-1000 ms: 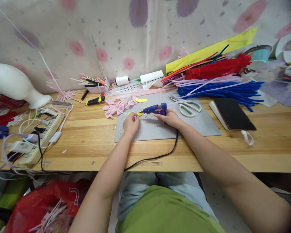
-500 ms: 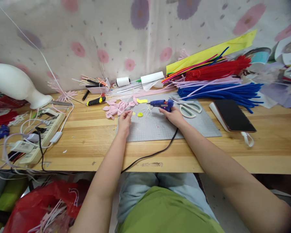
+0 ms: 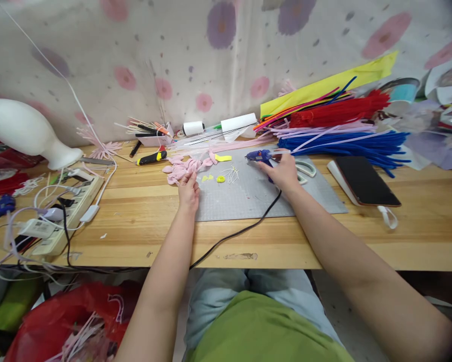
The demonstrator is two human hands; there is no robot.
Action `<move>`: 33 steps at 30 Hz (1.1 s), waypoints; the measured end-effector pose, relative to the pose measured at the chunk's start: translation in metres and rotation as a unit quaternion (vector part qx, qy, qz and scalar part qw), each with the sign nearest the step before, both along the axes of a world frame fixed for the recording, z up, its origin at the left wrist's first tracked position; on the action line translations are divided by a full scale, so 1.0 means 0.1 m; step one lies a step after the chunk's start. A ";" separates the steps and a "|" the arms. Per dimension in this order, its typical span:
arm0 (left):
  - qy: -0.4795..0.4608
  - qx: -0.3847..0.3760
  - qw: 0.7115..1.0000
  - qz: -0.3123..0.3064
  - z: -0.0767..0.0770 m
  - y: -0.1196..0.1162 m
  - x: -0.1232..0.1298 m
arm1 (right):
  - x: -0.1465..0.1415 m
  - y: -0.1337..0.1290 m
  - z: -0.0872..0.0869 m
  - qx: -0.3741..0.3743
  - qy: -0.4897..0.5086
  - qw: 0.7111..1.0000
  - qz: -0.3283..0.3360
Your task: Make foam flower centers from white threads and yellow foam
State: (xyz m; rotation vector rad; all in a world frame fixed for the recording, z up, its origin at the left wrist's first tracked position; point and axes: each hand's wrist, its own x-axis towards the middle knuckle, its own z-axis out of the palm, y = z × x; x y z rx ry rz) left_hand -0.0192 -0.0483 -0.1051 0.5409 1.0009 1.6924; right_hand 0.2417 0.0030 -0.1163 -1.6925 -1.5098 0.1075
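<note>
My right hand (image 3: 285, 172) is closed around a blue hot glue gun (image 3: 259, 155), its nozzle pointing left above the grey cutting mat (image 3: 244, 201). A clear glue stick shows at the gun's rear, by my fingers. My left hand (image 3: 188, 193) is at the near edge of a pile of pink petal-shaped pieces (image 3: 180, 167), fingertips pinched on one of them. Right of it, small yellow scraps (image 3: 207, 178), a round yellow piece (image 3: 220, 179) and a bunch of thin white strands (image 3: 232, 174) lie on the mat. Behind them is a yellow strip (image 3: 223, 158).
Scissors (image 3: 306, 170) lie partly behind my right hand. The gun's black cord (image 3: 233, 235) crosses the front table edge. Blue pipe cleaners (image 3: 342, 144) and a phone (image 3: 367, 181) are on the right. A utility knife (image 3: 151, 158), foam head (image 3: 18, 130) and power strip (image 3: 69, 213) are leftward.
My left hand has moved down and left onto the pink pile. My right hand has shifted right with the glue gun, away from the yellow strip. More yellow scraps show on the mat.
</note>
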 end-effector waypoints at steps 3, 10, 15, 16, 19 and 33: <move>0.002 -0.001 1.000 0.023 0.01 0.01 -0.02 | 0.00 -0.17 0.11 0.029 0.000 0.998 -0.063; 0.070 -0.017 0.996 0.048 0.02 0.01 0.01 | -0.43 -0.43 0.14 -0.052 -0.138 0.983 0.109; 0.097 -0.021 0.993 0.057 -0.03 0.03 0.01 | -0.95 -0.12 0.26 -0.138 -0.143 0.947 0.251; 0.099 -0.023 0.993 0.058 -0.04 0.03 0.00 | -1.05 -0.04 0.28 -0.164 -0.143 0.941 0.259; 0.112 -0.035 0.991 0.058 -0.05 0.03 0.01 | -1.31 0.18 0.28 -0.236 -0.139 0.926 0.260; 0.170 -0.026 0.984 0.047 -0.12 0.04 0.05 | -1.34 0.20 0.24 -0.236 0.078 0.943 0.221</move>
